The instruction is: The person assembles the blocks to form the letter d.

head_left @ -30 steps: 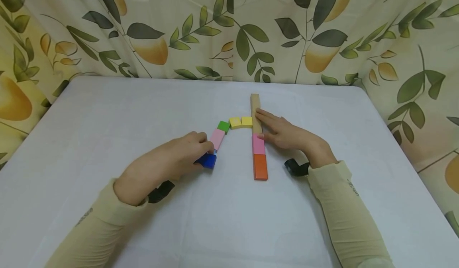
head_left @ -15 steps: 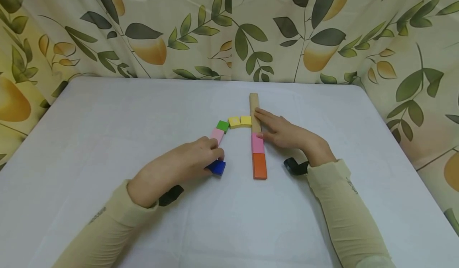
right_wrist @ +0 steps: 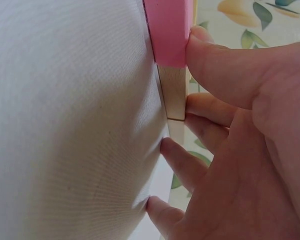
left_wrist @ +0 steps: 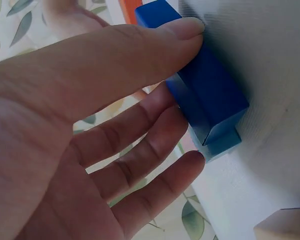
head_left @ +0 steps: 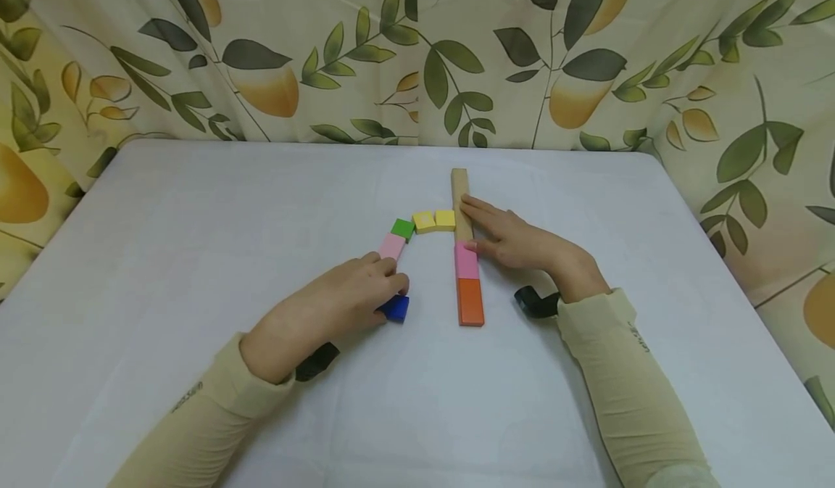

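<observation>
My left hand (head_left: 349,292) pinches a dark blue block (head_left: 396,308) between thumb and fingers at the near end of a curved row of blocks. In the left wrist view, a light blue block (left_wrist: 221,146) shows behind the dark blue one, partly hidden. Farther along the row lie a pale pink block (head_left: 392,246), a green block (head_left: 403,229) and two yellow blocks (head_left: 434,220). My right hand (head_left: 518,241) rests at a straight line of blocks, its fingers extended along the plain wooden part (head_left: 460,191) and its thumb on the bright pink block (head_left: 466,261).
An orange block (head_left: 471,303) forms the near end of the straight line. The yellow blocks meet this line at its wooden part. A white cloth (head_left: 417,401) covers the table, and a leaf-patterned curtain (head_left: 365,53) hangs behind its far edge.
My left hand has moved right and slightly nearer with the dark blue block, mostly in the first half second. The right hand stays in place at the straight line.
</observation>
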Demonstrator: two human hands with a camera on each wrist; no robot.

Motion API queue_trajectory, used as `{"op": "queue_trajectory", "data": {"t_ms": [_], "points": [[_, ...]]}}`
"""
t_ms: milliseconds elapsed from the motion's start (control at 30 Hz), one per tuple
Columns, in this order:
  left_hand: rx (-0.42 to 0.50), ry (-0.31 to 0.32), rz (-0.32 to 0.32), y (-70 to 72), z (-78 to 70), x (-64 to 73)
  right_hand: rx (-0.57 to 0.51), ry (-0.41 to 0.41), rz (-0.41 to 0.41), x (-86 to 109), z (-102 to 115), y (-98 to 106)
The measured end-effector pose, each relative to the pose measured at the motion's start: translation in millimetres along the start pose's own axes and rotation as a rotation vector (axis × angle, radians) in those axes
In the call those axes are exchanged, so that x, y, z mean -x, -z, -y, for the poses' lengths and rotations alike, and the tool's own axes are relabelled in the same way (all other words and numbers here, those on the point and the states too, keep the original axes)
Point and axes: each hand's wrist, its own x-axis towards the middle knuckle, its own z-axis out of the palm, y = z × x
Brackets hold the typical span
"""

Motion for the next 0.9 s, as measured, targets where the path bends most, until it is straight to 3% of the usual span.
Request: {"op": "queue_trajectory", "data": {"t_ms": [367, 700, 900], "points": [[0.007, 0.033, -0.030, -3.8, -0.2, 0.4, 0.007, -0.016, -0.001, -0.3, 1.5, -0.3], [0.003, 0.061, 0.004, -3.8, -2.6, -2.4, 0.005, -0.031, 0.017, -1.8, -0.1, 0.0], [0.052, 0.054, -0.022, -0.7, 0.8, 1.7, 0.008, -0.021, 0.014, -2.2, 1.4, 0.3]]}}
